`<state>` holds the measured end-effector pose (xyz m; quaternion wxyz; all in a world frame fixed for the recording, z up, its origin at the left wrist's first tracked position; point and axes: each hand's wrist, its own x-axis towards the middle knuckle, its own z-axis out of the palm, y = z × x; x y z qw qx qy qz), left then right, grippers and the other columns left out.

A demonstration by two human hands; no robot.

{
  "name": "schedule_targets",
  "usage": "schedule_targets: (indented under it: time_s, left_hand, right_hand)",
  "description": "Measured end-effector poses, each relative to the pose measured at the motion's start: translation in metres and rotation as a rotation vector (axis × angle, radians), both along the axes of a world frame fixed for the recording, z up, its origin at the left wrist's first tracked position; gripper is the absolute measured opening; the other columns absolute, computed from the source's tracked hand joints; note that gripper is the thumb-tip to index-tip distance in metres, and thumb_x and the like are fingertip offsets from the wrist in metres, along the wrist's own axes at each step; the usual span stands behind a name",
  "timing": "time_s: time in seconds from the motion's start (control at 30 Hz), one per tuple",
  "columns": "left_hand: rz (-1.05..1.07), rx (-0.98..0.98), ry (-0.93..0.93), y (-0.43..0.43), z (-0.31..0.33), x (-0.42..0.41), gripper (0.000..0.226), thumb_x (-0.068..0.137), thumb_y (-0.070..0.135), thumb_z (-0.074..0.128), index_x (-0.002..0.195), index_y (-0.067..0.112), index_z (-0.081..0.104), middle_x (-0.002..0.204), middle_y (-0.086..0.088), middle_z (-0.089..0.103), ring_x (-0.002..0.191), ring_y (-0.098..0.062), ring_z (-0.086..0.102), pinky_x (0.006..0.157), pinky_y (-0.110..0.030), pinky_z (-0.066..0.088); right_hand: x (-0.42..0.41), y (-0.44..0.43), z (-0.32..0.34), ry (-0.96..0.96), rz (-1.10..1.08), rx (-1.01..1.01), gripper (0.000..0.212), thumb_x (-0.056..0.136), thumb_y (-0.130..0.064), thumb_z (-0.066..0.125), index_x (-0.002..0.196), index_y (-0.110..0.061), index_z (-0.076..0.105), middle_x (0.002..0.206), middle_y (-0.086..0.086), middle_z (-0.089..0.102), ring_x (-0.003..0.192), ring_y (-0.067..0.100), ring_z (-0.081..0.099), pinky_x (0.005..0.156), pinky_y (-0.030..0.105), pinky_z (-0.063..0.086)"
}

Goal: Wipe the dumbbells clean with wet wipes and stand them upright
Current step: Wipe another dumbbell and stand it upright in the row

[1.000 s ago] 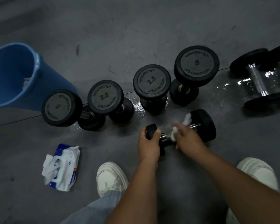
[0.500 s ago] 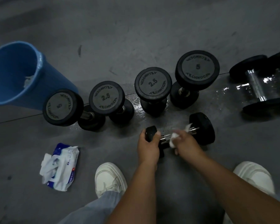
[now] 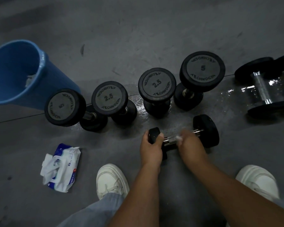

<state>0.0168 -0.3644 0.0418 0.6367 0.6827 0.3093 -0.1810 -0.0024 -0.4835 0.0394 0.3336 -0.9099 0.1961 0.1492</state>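
The right hand (image 3: 189,141) is motion-blurred, hiding most of the wet wipe (image 3: 179,137); the blue bin (image 3: 56,79) runs off the left edge.

Right hand (image 3: 189,141) now covers wipe (image 3: 179,138); only small bit showing.

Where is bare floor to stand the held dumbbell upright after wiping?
Bare floor between the rightmost upright dumbbell and the lying dumbbells, though wet; also between the wipe pack and left hand. Crowded along the upright row.
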Motion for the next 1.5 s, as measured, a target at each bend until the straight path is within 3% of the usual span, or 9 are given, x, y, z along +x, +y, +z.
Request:
schedule_targets:
  time_s: [0.2,0.33,0.5,0.77,0.9,1.03,1.2,1.3,1.5]
  left_hand:
    - [0.003,0.015,0.0,0.001,-0.001,-0.001,0.027,0.086,0.024,0.074,0.1,0.038,0.056,0.094,0.019,0.065,0.086,0.0,0.063,0.082,-0.023,0.051]
    - [0.002,0.014,0.005,0.0,-0.003,-0.002,0.027,0.086,0.023,0.074,0.098,0.04,0.057,0.096,0.016,0.066,0.088,-0.006,0.065,0.084,-0.028,0.054]
    - [0.023,-0.001,0.002,0.0,-0.004,-0.011,0.043,0.086,0.021,0.074,0.125,0.029,0.058,0.107,0.008,0.069,0.098,-0.013,0.067,0.087,-0.03,0.054]
    - [0.0,-0.077,0.018,0.009,-0.001,-0.038,0.052,0.084,0.005,0.074,0.125,0.026,0.051,0.115,0.011,0.064,0.099,-0.003,0.063,0.086,-0.021,0.051]
    - [0.01,-0.086,0.036,0.013,0.003,-0.052,0.04,0.09,0.008,0.069,0.126,0.018,0.054,0.121,0.001,0.065,0.103,-0.008,0.063,0.085,-0.018,0.047]
    - [-0.009,-0.044,0.05,0.016,0.007,-0.06,0.03,0.093,0.008,0.065,0.121,0.016,0.057,0.114,0.0,0.066,0.095,-0.007,0.063,0.081,-0.016,0.048]
    - [-0.03,-0.056,0.08,0.018,0.011,-0.068,0.032,0.09,-0.001,0.064,0.117,0.014,0.056,0.116,-0.002,0.063,0.104,-0.014,0.06,0.094,-0.026,0.047]
    - [-0.023,-0.065,0.128,0.022,0.008,-0.069,0.028,0.089,0.01,0.07,0.115,0.014,0.061,0.116,-0.003,0.069,0.105,-0.019,0.066,0.101,-0.04,0.05]
    - [-0.032,0.139,0.174,0.026,0.007,-0.068,0.034,0.076,0.054,0.071,0.086,0.021,0.072,0.082,0.002,0.072,0.079,-0.019,0.068,0.082,-0.045,0.058]
  right_hand:
    - [0.007,-0.014,0.002,-0.154,-0.223,-0.026,0.01,0.095,-0.011,0.052,0.095,-0.006,0.061,0.093,0.001,0.05,0.07,0.007,0.051,0.067,0.016,0.036]
    - [-0.009,0.018,-0.003,-0.04,0.196,0.028,0.016,0.091,-0.013,0.05,0.101,-0.009,0.062,0.1,0.009,0.055,0.089,0.024,0.058,0.076,0.028,0.043]
    - [-0.01,-0.012,-0.002,-0.111,-0.341,-0.016,0.012,0.09,-0.019,0.061,0.086,-0.008,0.063,0.087,0.006,0.058,0.08,0.021,0.056,0.065,0.025,0.036]
    - [-0.02,-0.023,0.006,-0.075,-0.213,-0.139,0.006,0.091,-0.025,0.056,0.086,-0.021,0.056,0.088,0.001,0.054,0.077,0.022,0.058,0.064,0.027,0.038]
    - [-0.038,0.004,0.007,-0.003,0.184,-0.062,0.018,0.094,-0.018,0.048,0.101,-0.015,0.065,0.102,0.01,0.06,0.092,0.028,0.06,0.075,0.027,0.044]
    - [-0.041,-0.01,0.008,-0.025,-0.106,-0.093,0.024,0.095,-0.008,0.049,0.112,-0.004,0.065,0.118,0.017,0.054,0.11,0.029,0.055,0.081,0.009,0.035]
    - [-0.046,-0.002,0.022,0.024,0.123,0.025,0.025,0.093,-0.011,0.052,0.113,-0.012,0.068,0.11,0.005,0.057,0.104,0.018,0.057,0.086,0.015,0.038]
    - [-0.044,-0.018,0.016,0.038,-0.129,-0.108,0.024,0.093,-0.008,0.048,0.112,-0.008,0.063,0.109,0.005,0.055,0.097,0.022,0.057,0.081,0.017,0.041]
    - [-0.043,0.003,0.027,0.1,0.059,0.02,0.019,0.094,-0.016,0.051,0.104,-0.012,0.066,0.097,0.01,0.069,0.089,0.025,0.065,0.08,0.032,0.052]
